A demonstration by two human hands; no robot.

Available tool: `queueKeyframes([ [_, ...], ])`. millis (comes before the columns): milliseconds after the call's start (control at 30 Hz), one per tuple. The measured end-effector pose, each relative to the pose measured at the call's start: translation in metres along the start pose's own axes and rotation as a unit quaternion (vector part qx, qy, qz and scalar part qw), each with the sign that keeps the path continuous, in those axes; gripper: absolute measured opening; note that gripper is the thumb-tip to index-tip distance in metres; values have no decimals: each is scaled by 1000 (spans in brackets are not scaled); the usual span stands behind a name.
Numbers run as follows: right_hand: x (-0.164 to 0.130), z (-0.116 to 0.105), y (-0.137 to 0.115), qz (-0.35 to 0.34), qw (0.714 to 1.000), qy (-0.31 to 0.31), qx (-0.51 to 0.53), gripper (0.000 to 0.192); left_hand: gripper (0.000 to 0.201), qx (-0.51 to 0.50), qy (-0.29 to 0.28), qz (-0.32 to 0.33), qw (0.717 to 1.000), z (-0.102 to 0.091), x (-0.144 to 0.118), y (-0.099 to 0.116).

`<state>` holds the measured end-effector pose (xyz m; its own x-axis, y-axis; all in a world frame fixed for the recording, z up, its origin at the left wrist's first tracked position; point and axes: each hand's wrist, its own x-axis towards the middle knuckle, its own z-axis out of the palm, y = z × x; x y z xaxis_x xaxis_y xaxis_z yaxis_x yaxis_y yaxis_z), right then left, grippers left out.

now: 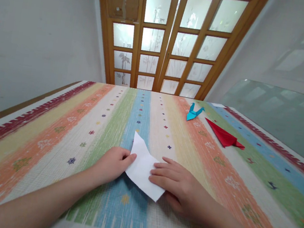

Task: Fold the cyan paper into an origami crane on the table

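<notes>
I see the white paper (143, 167) between the two hands, over the near half of the striped table (191, 153). The left hand (112, 163) pinches one edge; the right hand (178, 184) is clamped on the other side, fingers on top. Its sharp tip points toward the table's far edge, the long axis slanting back to the table's near right. It looks plain and slightly bent.

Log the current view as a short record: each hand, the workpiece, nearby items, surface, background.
Left hand: pinching the left edge
Right hand: fingers over the right side; thumb's hold unclear
Workpiece: white paper, one point facing away
Nearby items: blue folded paper, red folded paper, both farther right
Surface: striped tablecloth
Background: wood-framed glass doors
</notes>
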<state>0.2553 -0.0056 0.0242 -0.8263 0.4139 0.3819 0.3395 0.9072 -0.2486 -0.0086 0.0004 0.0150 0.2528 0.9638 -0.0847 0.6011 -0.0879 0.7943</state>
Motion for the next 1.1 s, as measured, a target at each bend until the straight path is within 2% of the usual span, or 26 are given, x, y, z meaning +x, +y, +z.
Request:
queueKeyframes([
  [133, 4, -1, -1, 38, 997, -48, 47, 40, 43, 223, 2, -13, 975, -8, -3, 2],
  [233, 5, -3, 0, 71, 992, -76, 71, 37, 23, 299, 39, 20, 953, -10, -5, 1],
  [300, 5, -2, 0, 105, 988, -79, 79, 35, 11, 304, 60, 82, 947, -10, -5, -1],
  [400, 3, 4, 3, 175, 979, -52, 86, 35, 22, 284, 47, 177, 941, -6, -4, -5],
  [467, 2, 9, 5, 225, 969, -26, 98, 36, 24, 271, 22, 206, 940, -3, -4, -7],
  [600, 1, 15, 11, 291, 950, 0, 113, 39, 27, 246, -15, 224, 943, 2, -7, -4],
  [733, 2, 17, 16, 287, 955, 22, 74, 34, 31, 227, -36, 244, 942, 1, -12, 4],
  [900, 4, 20, 17, 232, 973, 13, 9, 11, 39, 252, -54, 260, 930, 2, -14, 7],
  [1100, 2, 20, 16, 213, 977, -1, -4, 21, 37, 286, -61, 261, 920, 5, -15, 3],
])
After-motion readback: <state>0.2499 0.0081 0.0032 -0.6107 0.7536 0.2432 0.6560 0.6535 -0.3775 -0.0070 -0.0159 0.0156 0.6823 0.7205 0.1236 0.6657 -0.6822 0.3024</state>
